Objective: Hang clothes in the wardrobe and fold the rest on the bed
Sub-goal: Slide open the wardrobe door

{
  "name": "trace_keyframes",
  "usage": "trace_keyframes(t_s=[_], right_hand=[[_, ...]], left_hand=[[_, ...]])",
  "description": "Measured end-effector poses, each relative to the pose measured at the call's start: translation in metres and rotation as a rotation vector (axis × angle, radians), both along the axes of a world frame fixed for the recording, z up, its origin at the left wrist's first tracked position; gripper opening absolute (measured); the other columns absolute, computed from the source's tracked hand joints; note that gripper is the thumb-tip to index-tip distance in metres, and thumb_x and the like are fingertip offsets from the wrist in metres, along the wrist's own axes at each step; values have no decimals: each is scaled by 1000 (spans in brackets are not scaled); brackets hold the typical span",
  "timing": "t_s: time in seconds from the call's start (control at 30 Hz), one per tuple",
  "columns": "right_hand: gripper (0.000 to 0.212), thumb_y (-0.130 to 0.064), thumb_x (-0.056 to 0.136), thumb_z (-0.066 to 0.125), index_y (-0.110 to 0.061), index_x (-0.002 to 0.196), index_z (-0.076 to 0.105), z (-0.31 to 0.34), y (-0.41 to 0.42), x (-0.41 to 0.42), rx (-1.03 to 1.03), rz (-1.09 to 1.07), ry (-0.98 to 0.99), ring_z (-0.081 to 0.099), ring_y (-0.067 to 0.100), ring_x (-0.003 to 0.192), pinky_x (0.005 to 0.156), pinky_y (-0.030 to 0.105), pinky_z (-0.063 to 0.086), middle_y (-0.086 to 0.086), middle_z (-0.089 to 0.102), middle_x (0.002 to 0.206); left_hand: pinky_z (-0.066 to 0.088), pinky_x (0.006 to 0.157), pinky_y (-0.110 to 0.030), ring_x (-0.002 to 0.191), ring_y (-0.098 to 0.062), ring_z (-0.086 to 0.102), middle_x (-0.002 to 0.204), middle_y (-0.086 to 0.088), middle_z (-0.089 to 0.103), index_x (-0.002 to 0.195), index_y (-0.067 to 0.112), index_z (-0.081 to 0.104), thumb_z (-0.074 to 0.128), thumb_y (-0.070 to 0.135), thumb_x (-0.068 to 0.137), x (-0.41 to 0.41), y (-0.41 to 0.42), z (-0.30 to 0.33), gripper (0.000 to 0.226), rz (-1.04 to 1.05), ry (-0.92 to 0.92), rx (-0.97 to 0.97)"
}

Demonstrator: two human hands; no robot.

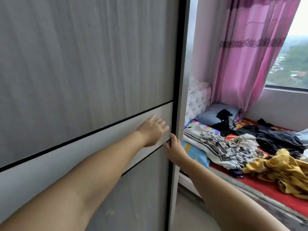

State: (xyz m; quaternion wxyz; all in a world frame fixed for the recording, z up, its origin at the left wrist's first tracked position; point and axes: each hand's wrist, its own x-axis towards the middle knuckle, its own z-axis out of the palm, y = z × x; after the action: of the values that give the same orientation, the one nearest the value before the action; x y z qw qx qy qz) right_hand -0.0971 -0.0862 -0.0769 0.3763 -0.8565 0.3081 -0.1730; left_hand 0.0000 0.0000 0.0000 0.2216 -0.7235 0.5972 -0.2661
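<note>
A grey sliding wardrobe door (86, 67) fills the left of the view and is closed against its frame. My left hand (152, 130) lies flat on the door's pale middle band, fingers spread. My right hand (175, 148) has its fingers hooked on the door's black right edge (175, 97). On the bed (260, 185) to the right lie loose clothes: a white striped and patterned garment (221, 147), a mustard yellow garment (286, 172) and black clothes (275, 137).
A blue pillow (211, 114) sits at the bed's head beside a white fluffy thing (196, 95). A pink curtain (246, 55) hangs by the window (293, 60). A narrow strip of floor (188, 214) runs between wardrobe and bed.
</note>
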Motion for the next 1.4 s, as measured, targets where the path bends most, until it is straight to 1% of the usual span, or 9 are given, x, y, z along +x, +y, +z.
trace_keyframes(t_s=[0.13, 0.27, 0.4, 0.63, 0.8, 1.0, 1.17, 1.27, 1.4], right_hand=[[65, -33, 100, 42, -17, 153, 9, -2, -16, 45, 128, -70, -172, 31, 30, 139, 113, 37, 27, 14, 15, 157], [64, -28, 102, 39, -13, 153, 4, -8, -28, 86, 236, -181, -309, 16, 29, 145, 115, 35, 17, 15, 4, 159], [57, -17, 102, 30, -11, 153, 6, -14, -48, 111, 316, -321, -388, 15, 30, 144, 113, 31, 13, 18, 7, 158], [56, -25, 104, 31, -6, 152, 9, -24, -69, 126, 436, -360, -414, 9, 30, 146, 117, 35, 5, 20, 8, 158], [59, -29, 102, 37, -6, 151, 15, -23, -67, 121, 404, -361, -411, 17, 31, 145, 118, 38, 12, 21, 16, 157], [50, -26, 99, 44, -5, 143, 34, -32, -45, 105, 256, -348, -449, 35, 34, 131, 110, 40, 27, 19, 43, 141], [46, -35, 100, 42, -14, 141, 39, -39, -24, 95, 194, -200, -399, 36, 26, 126, 101, 35, 32, 11, 43, 137], [42, -37, 100, 40, -21, 139, 40, -43, -2, 87, 205, -95, -420, 41, 16, 115, 92, 29, 36, 5, 43, 132], [37, -39, 100, 41, -25, 134, 42, -45, 38, 77, 207, -19, -418, 47, 17, 110, 91, 35, 44, 1, 43, 125]], left_hand=[[5, 117, -52, 135, -32, 30, 145, -16, 35, 140, 8, 34, 31, 16, 99, 28, -43, 13, 42, -98, -204, 109], [-2, 115, -56, 145, -30, 14, 157, -17, 16, 149, 6, 22, 27, 28, 103, 42, -79, 16, 51, -49, -293, 179], [-5, 114, -59, 147, -32, 4, 159, -16, 9, 150, 7, 17, 19, 30, 104, 48, -101, 21, 52, -29, -381, 228], [-12, 109, -61, 148, -29, 0, 160, -10, 9, 152, 14, 17, 22, 37, 103, 50, -124, 17, 55, 59, -447, 284], [-11, 109, -60, 147, -28, 5, 159, -9, 15, 149, 10, 23, 23, 31, 103, 48, -125, 14, 51, 50, -454, 249], [-6, 111, -59, 143, -31, 14, 149, -16, 29, 141, 1, 34, 27, 17, 102, 42, -100, 10, 42, 9, -385, 139], [-11, 111, -55, 137, -30, 26, 135, -13, 43, 130, 2, 45, 34, 12, 100, 38, -60, 13, 33, 39, -357, 88], [-6, 113, -55, 130, -29, 36, 125, -11, 51, 126, 4, 47, 38, 14, 100, 33, -31, 11, 29, 98, -379, 100], [0, 116, -56, 127, -30, 39, 121, -11, 53, 121, 5, 51, 39, 11, 99, 22, 11, 6, 26, 137, -373, 104]])
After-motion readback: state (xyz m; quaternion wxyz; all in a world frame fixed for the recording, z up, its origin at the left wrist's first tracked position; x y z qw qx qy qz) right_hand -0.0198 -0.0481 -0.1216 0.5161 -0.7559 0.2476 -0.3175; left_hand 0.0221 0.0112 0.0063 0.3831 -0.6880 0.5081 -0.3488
